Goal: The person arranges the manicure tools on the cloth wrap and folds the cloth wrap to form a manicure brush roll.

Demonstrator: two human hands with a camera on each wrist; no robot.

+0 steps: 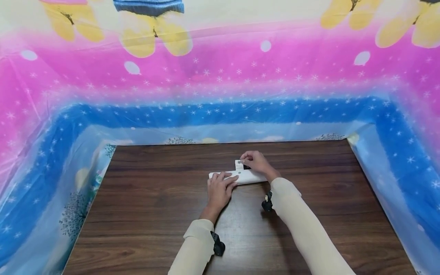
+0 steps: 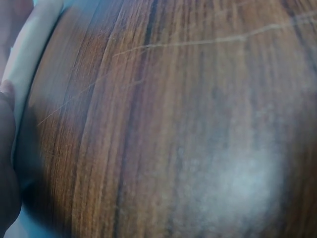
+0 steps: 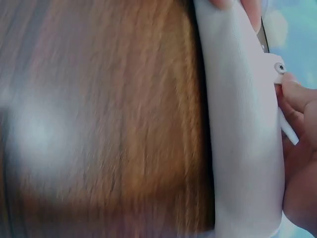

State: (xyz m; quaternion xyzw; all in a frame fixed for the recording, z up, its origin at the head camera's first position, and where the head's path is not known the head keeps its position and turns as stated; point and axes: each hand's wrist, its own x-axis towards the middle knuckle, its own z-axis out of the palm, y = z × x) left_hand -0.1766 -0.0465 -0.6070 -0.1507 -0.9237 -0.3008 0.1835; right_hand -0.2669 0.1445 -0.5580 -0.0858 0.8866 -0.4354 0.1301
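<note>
A white rolled-up pouch [image 1: 252, 176] lies crosswise on the brown table, with a metal snap on its top. Its short strap [image 1: 238, 165] stands out past the far side and carries another snap near the end. My left hand [image 1: 219, 190] holds the pouch at its left part, fingers over the top. In the right wrist view its fingertips [image 3: 252, 12] reach the far side. With thumb and forefinger, my right hand [image 1: 257, 162] pinches the strap's end beside the snap [image 3: 280, 68]. The pouch's right end is partly hidden behind my right wrist.
The wood-grain table [image 1: 154, 214] reaches out on both sides of the pouch. A patterned pink and blue cloth [image 1: 220, 88] hangs behind the table and along its left and right edges. Black wrist cameras sit at both sleeves.
</note>
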